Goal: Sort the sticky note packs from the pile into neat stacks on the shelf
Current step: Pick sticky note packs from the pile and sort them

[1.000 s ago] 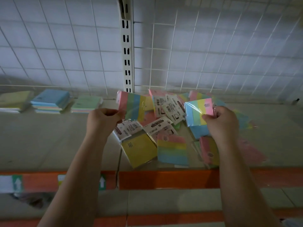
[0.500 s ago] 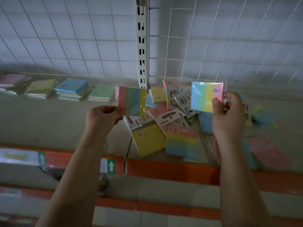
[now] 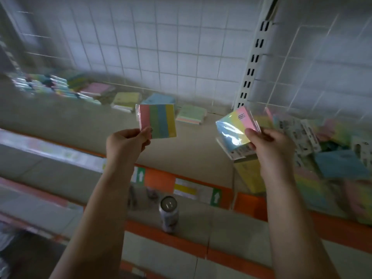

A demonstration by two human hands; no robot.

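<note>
View swings left now: the pile (image 3: 330,150) has slid to the right edge and more stacks (image 3: 124,99) line the shelf (image 3: 60,125). Left hand (image 3: 125,146) still pinches a striped pack (image 3: 158,121) aloft; right hand (image 3: 269,147) pinches another pack (image 3: 235,128), now tilted, beside the pile.

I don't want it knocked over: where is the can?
In the head view the can stands upright on the lower shelf, bottom centre, below and between the left hand and right hand.
</note>
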